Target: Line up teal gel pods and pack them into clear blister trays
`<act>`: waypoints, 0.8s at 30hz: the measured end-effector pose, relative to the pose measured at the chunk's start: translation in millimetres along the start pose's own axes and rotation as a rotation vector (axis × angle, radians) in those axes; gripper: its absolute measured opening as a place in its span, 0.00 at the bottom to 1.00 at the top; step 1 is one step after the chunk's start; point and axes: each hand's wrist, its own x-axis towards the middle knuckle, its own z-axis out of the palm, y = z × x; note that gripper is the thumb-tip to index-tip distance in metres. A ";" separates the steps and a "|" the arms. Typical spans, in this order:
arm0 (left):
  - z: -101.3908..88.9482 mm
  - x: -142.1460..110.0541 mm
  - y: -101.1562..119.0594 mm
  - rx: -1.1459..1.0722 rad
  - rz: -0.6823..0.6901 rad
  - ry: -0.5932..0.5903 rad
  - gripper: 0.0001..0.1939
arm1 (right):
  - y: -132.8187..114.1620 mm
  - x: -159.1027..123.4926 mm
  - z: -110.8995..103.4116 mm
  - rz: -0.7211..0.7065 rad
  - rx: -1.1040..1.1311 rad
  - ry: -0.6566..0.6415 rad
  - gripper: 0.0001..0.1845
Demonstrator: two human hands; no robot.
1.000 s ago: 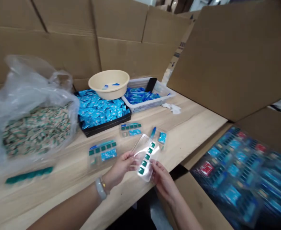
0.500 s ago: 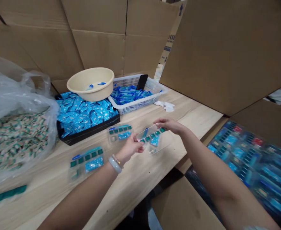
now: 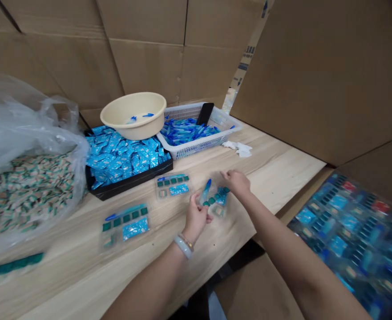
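A clear plastic case (image 3: 218,210) lies on the table with a blue pen (image 3: 206,190), a row of green squares (image 3: 211,201) and a blue packet (image 3: 221,195) showing in it or through it. My left hand (image 3: 197,215) is closed at its near left edge, fingers bent together. At the far right corner, my right hand (image 3: 237,182) pinches the clear plastic. Glare and blur hide where one clear layer ends and another begins. To the left lie two similar filled cases, one farther back (image 3: 173,186) and one nearer (image 3: 125,224).
Blue packets fill a black tray (image 3: 132,181), with a cream basin (image 3: 134,129) resting on it. A white basket (image 3: 199,144) holds blue pens and a black phone-like slab. Left are a plastic bag (image 3: 54,133) of small pieces and a green strip (image 3: 14,265). Right, a carton holds filled cases (image 3: 337,244).
The clear piece with green squares was held up in both hands, then turned crosswise and lowered onto the case with the pen. My right hand moved to the far corner.
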 end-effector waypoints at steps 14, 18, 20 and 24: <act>4.5 -14.8 -16.4 0.120 0.010 0.082 0.33 | -13.8 -1.1 15.8 -0.164 0.018 -0.012 0.18; -0.2 -12.8 -17.0 0.271 0.031 0.041 0.36 | -9.7 -7.0 29.9 -0.154 0.021 -0.014 0.19; -2.9 -10.3 -14.9 0.302 0.025 0.030 0.33 | -4.3 -11.5 28.8 -0.114 0.017 -0.021 0.19; -9.8 0.8 -6.5 0.376 -0.056 -0.046 0.25 | 4.5 -21.2 14.6 0.027 -0.018 -0.034 0.21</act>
